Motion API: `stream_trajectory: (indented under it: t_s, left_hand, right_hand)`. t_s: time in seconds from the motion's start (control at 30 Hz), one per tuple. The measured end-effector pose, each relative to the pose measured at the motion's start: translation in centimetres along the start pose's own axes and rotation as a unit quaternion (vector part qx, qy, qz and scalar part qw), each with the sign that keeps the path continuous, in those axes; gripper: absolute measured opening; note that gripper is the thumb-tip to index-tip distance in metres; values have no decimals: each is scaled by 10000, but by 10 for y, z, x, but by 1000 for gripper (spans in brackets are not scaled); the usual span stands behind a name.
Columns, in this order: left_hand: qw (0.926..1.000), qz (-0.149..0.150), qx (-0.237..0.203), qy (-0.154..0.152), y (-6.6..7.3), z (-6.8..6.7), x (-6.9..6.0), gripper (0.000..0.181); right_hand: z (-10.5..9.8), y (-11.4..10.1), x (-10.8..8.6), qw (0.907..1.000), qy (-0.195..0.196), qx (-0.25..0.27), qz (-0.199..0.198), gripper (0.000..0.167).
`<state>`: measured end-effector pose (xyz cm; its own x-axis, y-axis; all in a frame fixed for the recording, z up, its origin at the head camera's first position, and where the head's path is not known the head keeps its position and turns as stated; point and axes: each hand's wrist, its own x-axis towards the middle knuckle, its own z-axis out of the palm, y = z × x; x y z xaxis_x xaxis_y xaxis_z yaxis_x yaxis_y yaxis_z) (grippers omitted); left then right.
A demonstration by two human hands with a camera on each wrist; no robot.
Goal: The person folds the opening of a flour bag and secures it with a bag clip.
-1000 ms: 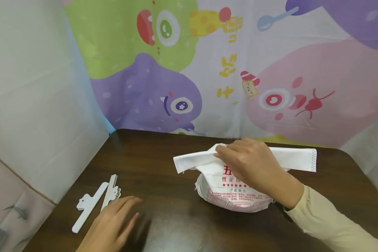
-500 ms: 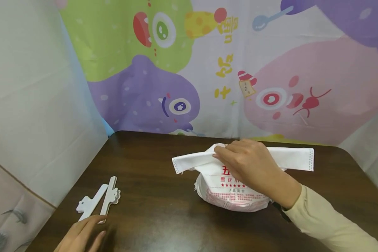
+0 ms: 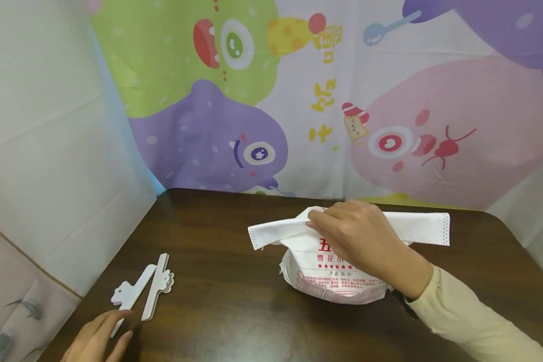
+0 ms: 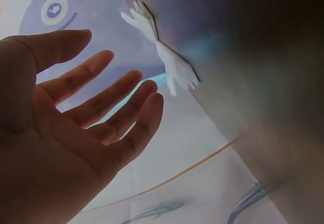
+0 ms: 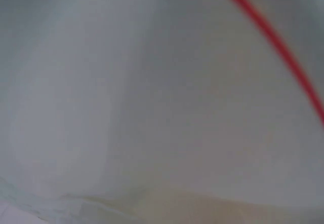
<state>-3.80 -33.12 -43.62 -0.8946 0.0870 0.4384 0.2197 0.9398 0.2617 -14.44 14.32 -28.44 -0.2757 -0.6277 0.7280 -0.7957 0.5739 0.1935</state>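
Observation:
My right hand (image 3: 366, 236) grips the folded top of a white cloth bag (image 3: 339, 281) with red print. The rolled edge sticks out on both sides of the fingers. The bag's white surface (image 5: 152, 107) fills the right wrist view, where the hand itself is hidden. At the lower left, my left hand (image 3: 97, 339) is over the near end of a white clip (image 3: 128, 296), fingers relaxed; contact cannot be told. Another white clip (image 3: 157, 287) lies just to its right. In the left wrist view, the left hand (image 4: 86, 112) has its fingers spread, with the clips (image 4: 164, 57) beyond them.
Both clips and the bag are on a dark wooden table (image 3: 217, 322). A cartoon-printed curtain (image 3: 317, 166) hangs along the back edge. A pale sheet (image 3: 72, 125) covers the left side.
My left hand has moved left and nearer the front, away from the right-hand clip to the left-hand one. The right hand keeps its grip on the bag.

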Motion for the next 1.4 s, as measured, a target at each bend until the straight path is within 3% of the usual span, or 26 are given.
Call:
stream_trajectory:
  t_s: [0.27, 0.4, 0.5, 0.57, 0.7, 0.83, 0.93, 1.1, 1.17, 1.4]
  left_hand:
    - [9969, 620, 481, -96, -11, -5, 26, 43]
    - [9963, 364, 523, -570, -10, -8, 38, 35]
    - [9925, 43, 500, -1117, -10, -10, 42, 27]
    - [9905, -88, 435, -1303, -11, -10, 44, 23]
    - [9936, -92, 294, -1086, -15, -10, 46, 19]
    - [9964, 108, 316, -773, -23, -8, 50, 34]
    - [9951, 169, 366, -907, -29, -7, 53, 44]
    - [9948, 455, 365, -835, -33, -5, 58, 29]
    - [9948, 540, 353, -794, -34, -5, 58, 31]
    - [9887, 92, 344, -1458, -41, -4, 67, 39]
  right_hand:
    - [1, 1, 0, 10000, 16, 1, 22, 8]
    - [2, 0, 0, 10000, 12, 9, 8, 9]
    - [2, 0, 0, 10000, 3, 3, 3, 9]
    - [2, 0, 0, 10000, -7, -2, 8, 9]
    - [2, 0, 0, 10000, -16, -31, 18, 8]
    - [2, 0, -1, 10000, -32, -59, 46, 8]
    - [3, 0, -2, 10000, -46, -64, 62, 8]
    - [2, 0, -3, 9999, -58, -73, 84, 8]
    - [2, 0, -3, 9999, -71, -82, 90, 8]
    - [2, 1, -3, 9998, -136, -109, 138, 9]
